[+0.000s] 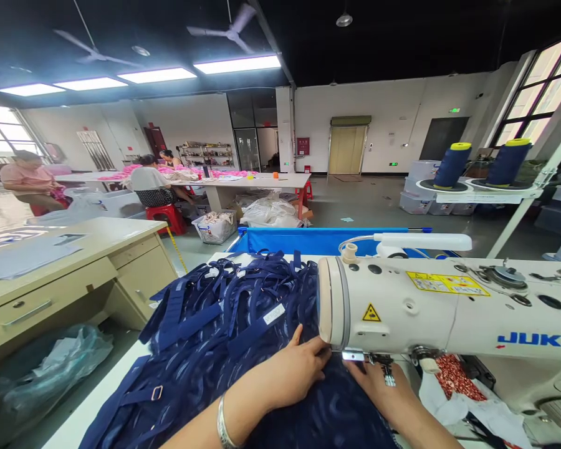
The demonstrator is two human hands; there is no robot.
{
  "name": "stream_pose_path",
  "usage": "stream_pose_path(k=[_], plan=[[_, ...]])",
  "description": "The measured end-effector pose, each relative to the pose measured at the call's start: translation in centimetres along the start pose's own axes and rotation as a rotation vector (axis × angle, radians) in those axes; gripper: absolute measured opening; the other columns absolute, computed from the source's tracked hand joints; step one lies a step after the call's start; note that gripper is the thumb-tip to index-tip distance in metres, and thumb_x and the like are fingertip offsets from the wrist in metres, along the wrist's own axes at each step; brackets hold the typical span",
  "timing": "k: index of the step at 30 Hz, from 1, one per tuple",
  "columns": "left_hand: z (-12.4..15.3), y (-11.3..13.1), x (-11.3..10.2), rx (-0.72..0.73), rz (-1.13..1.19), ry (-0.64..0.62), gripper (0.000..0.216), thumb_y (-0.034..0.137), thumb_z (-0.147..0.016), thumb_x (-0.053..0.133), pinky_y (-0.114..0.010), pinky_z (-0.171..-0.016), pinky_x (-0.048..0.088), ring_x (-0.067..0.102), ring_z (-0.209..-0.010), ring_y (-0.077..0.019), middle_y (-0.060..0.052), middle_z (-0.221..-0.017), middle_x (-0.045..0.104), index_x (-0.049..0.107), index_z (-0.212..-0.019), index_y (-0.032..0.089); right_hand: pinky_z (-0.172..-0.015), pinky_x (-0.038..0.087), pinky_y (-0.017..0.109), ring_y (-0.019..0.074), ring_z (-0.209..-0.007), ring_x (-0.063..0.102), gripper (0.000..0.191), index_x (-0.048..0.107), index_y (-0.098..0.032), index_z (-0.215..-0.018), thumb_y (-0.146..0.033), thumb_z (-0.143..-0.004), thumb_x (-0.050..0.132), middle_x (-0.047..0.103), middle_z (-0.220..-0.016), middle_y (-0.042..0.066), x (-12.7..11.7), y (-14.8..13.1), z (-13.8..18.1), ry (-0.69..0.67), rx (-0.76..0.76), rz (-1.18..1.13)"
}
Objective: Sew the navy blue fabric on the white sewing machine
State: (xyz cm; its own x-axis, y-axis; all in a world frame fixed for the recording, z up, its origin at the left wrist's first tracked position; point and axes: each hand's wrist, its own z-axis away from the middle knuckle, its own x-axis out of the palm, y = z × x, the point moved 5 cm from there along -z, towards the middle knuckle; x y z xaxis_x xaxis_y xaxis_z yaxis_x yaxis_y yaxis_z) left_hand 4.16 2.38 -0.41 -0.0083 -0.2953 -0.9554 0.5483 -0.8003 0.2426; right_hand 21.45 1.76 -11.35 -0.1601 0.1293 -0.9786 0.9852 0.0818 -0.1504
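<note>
The sewing machine (449, 312) spans the right half of the counter (75, 424), its head hanging low over the needle area, so only a narrow gap stays beneath it. Both the left hand (294, 368) and the right hand (378, 386) lie in that gap on navy fabric (206, 362). A heap of navy straps (234, 293) blocks the counter's left and far side. The thread stand (481, 187) rises behind the machine; above the heap the air is open.

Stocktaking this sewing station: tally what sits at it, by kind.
Sewing machine: 1
Thread cones: 2
Navy fabric pile: 1
Hands on the fabric, left hand and right hand: 2
Total: 6
</note>
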Motion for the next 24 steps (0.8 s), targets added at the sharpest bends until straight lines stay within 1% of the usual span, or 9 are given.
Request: stream_pose_path(k=[4,11,15,17,19,22,24], plan=[[0.0,0.0,0.0,0.007,0.014,0.014,0.034,0.02,-0.099,0.049,-0.065,-0.117,0.014,0.054,-0.127,-0.028,-0.017,-0.126,0.063,0.058,-0.131,0.009,-0.075,0.051,0.039,0.0319,-0.094,0.068,0.028,0.075,-0.032,-0.111,-0.036,-0.1,0.049,0.073,-0.104,0.009,0.5,0.2,0.1,0.021,-0.011,0.058],[0.1,-0.1,0.1,0.03,0.019,0.05,0.033,0.021,-0.099,0.05,-0.066,-0.117,0.012,0.053,-0.128,-0.028,-0.017,-0.129,0.061,0.057,-0.13,0.011,-0.075,0.051,0.037,0.0274,-0.086,0.067,0.028,0.074,-0.035,-0.109,-0.03,-0.097,0.05,0.073,-0.093,0.007,1.4,0.9,0.6,0.194,-0.149,0.005],[0.3,-0.1,0.1,0.028,0.039,0.057,0.033,0.018,-0.099,0.046,-0.066,-0.117,0.012,0.053,-0.129,-0.0271,-0.016,-0.132,0.06,0.056,-0.13,0.013,-0.072,0.052,0.035,0.0261,-0.082,0.068,0.03,0.077,-0.032,-0.1,-0.031,-0.097,0.046,0.074,-0.09,0.006,1.2,0.7,0.3,0.193,-0.085,0.005],[0.3,-0.1,0.0,0.007,0.073,0.097,0.033,0.016,-0.1,0.042,-0.064,-0.118,0.014,0.049,-0.133,-0.0255,-0.014,-0.137,0.057,0.055,-0.131,0.016,-0.073,0.052,0.035,0.0257,-0.082,0.069,0.031,0.076,-0.031,-0.098,-0.031,-0.098,0.046,0.074,-0.09,0.005,0.7,0.5,0.3,0.2,-0.071,0.005],[0.1,-0.2,0.0,-0.039,0.089,0.142,0.034,0.017,-0.1,0.043,-0.061,-0.119,0.017,0.047,-0.134,-0.0252,-0.013,-0.138,0.056,0.052,-0.133,0.017,-0.075,0.052,0.036,0.0265,-0.084,0.069,0.031,0.076,-0.031,-0.098,-0.031,-0.098,0.046,0.075,-0.091,0.005,0.3,0.1,0.3,0.209,-0.088,0.007],[-0.5,-0.5,0.5,-0.113,0.013,0.164,0.037,0.02,-0.097,0.049,-0.062,-0.118,0.021,0.048,-0.132,-0.0294,-0.015,-0.135,0.057,0.051,-0.135,0.016,-0.074,0.052,0.037,0.0278,-0.084,0.069,0.032,0.075,-0.03,-0.099,-0.034,-0.1,0.044,0.074,-0.093,0.006,-0.4,-0.1,0.6,0.21,-0.096,-0.039],[-1.1,-0.5,0.9,-0.126,-0.068,0.154,0.042,0.015,-0.095,0.047,-0.064,-0.116,0.023,0.047,-0.132,-0.0321,-0.017,-0.137,0.055,0.05,-0.137,0.014,-0.076,0.051,0.038,0.0286,-0.087,0.069,0.033,0.075,-0.03,-0.099,-0.037,-0.101,0.043,0.074,-0.095,0.006,-0.9,0.1,0.7,0.228,-0.073,-0.145]])
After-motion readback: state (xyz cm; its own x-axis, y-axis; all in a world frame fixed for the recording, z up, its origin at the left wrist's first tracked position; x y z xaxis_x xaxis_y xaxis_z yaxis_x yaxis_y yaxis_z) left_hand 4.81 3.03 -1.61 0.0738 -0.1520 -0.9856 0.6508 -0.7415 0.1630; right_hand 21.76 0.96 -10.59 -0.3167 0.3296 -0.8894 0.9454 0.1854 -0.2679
